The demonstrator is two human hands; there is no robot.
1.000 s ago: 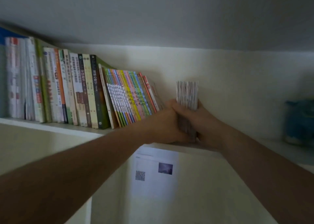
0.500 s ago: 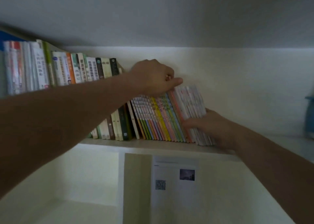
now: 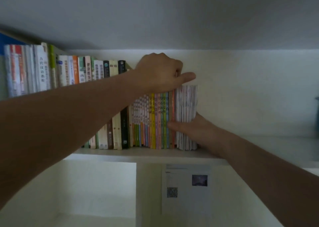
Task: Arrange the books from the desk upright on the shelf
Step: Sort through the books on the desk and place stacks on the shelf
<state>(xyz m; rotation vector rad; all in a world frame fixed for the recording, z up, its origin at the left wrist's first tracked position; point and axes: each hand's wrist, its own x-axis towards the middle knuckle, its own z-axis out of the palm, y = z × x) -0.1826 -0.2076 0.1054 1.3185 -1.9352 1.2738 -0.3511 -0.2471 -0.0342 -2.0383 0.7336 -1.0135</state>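
Note:
A long row of books stands on the white shelf (image 3: 259, 147). At its right end is a stack of thin white-spined books (image 3: 187, 104), now upright against thin colourful books (image 3: 156, 116). My left hand (image 3: 160, 73) rests on top of the colourful books, thumb stretched over the white stack. My right hand (image 3: 191, 128) wraps the lower part of the white stack, thumb across the spines, fingers hidden behind it. Taller books (image 3: 65, 71) fill the left part of the row, partly hidden by my left forearm.
A sheet of paper with a QR code (image 3: 186, 183) hangs on the panel under the shelf. A blue object (image 3: 317, 116) sits at the shelf's far right edge. The shelf board between the white stack and that object is bare. A ceiling panel runs close above.
The white stack moved left from standing apart to pressing against the row. The leaning colourful books were pushed upright. My left hand rose from the stack to the tops of the books.

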